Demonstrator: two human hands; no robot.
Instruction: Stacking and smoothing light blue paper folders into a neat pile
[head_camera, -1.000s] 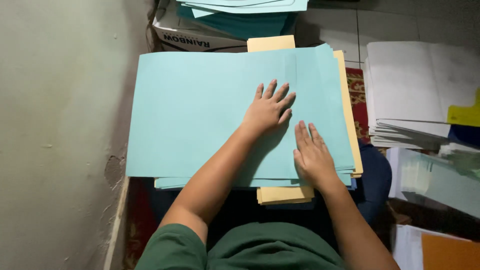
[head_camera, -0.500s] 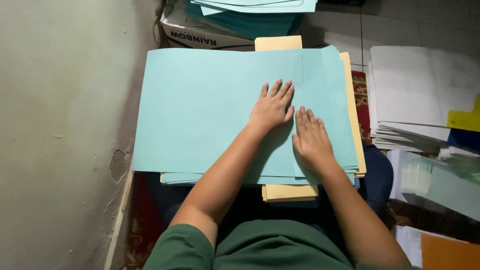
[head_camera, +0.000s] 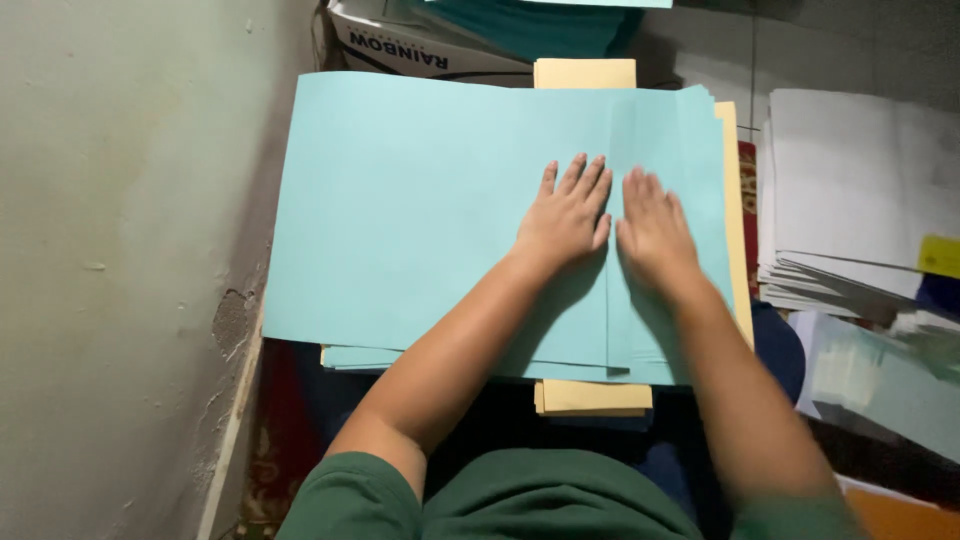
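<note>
We see both hands pressed flat, palms down, on a large light-blue sheet of paper (head_camera: 420, 210), fingers straight and close together, holding nothing. The left hand (head_camera: 565, 215) and the right hand (head_camera: 655, 230) lie side by side, almost touching, on either side of a vertical fold line in the sheet. Beneath them more blue sheets stick out at the near edge, and a pale yellow cardboard stack (head_camera: 590, 395) shows above and below the pile; its middle is hidden. Right of the right hand sits a stack of white papers (head_camera: 850, 190), cut off by the frame. The right forearm is blurred.
</note>
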